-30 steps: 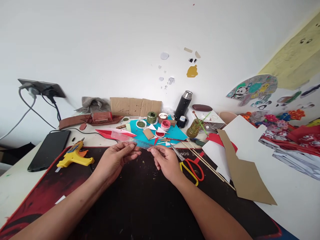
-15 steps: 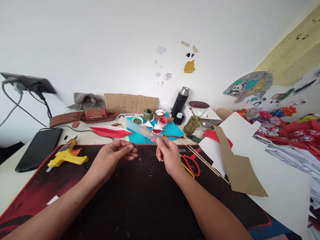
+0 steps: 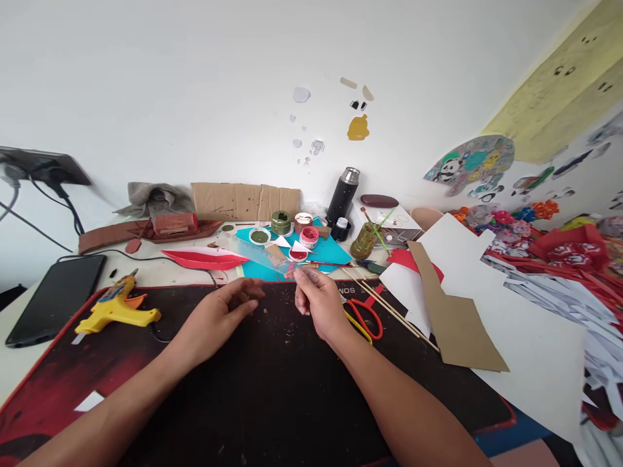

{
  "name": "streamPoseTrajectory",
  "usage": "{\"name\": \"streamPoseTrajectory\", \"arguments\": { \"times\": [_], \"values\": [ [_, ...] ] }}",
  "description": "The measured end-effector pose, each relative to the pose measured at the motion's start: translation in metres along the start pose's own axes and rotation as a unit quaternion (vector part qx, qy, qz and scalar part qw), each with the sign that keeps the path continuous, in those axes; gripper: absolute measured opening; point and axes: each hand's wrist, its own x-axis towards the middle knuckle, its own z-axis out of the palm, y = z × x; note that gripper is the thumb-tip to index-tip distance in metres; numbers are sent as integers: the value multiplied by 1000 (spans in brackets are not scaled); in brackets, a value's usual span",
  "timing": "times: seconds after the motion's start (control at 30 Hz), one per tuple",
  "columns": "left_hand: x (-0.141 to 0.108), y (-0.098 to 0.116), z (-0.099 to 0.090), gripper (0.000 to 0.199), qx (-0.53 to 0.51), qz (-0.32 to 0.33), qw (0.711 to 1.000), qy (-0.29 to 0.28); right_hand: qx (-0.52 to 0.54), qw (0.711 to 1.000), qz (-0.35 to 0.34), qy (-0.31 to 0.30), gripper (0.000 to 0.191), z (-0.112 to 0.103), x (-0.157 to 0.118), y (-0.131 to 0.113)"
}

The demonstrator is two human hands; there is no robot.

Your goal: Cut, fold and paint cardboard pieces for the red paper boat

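Note:
My right hand (image 3: 317,299) is over the far part of the black desk mat (image 3: 272,402), its thumb and fingers pinched on the near end of a clear plastic strip (image 3: 257,253). That see-through strip slants away to the upper left, across the blue sheet (image 3: 335,248) and the paint pots. To its left, my left hand (image 3: 221,318) hovers with the thumb apart from curled fingers and nothing visible in it. Red-handled scissors (image 3: 372,324) lie just right of my right hand, partly covered by it. Beyond my left hand rests a red paper boat (image 3: 207,259).
A yellow glue gun (image 3: 114,308) and a black phone (image 3: 56,298) lie at left. Behind stand a green paint jar (image 3: 281,222), a black flask (image 3: 343,194) and a brush jar (image 3: 364,243). Wooden sticks (image 3: 396,314), cardboard (image 3: 470,331) and white paper (image 3: 530,344) fill the right.
My left hand's thumb and fingers have parted, and the hand has drawn a little away from my right hand. The view has turned slightly right. My right hand keeps its pinch.

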Motion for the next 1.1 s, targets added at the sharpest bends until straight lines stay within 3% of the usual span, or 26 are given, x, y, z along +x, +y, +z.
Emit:
{"name": "streamPoseTrajectory", "arguments": {
  "times": [0.1, 0.27, 0.4, 0.57, 0.73, 0.8, 1.1],
  "values": [
    [3, 1, 0, 66, -123, -39, 992, 0, -9, 1000, 7, -24, 53, 0, -2, -2],
    [11, -1, -13, 51, -287, -51, 952, 89, -40, 995, 26, -86, 54, 0, -4, -1],
    [12, -2, -20, 39, -284, -57, 951, 108, -31, 996, 40, -80, 54, -1, -3, 0],
    [13, -3, -23, 42, -257, -65, 959, 95, 4, 999, 29, -29, 56, -5, 3, 1],
    [22, 1, -42, 36, -254, 42, 931, 259, 4, 1000, 14, 22, 59, -11, 8, 4],
    [24, 3, -49, 31, -241, 68, 925, 286, -18, 1000, 12, 17, 59, -11, 6, 6],
    [6, 21, -43, 19, -98, 66, 979, 167, -209, 975, 14, -66, 56, -19, -23, 3]
  ]
}}
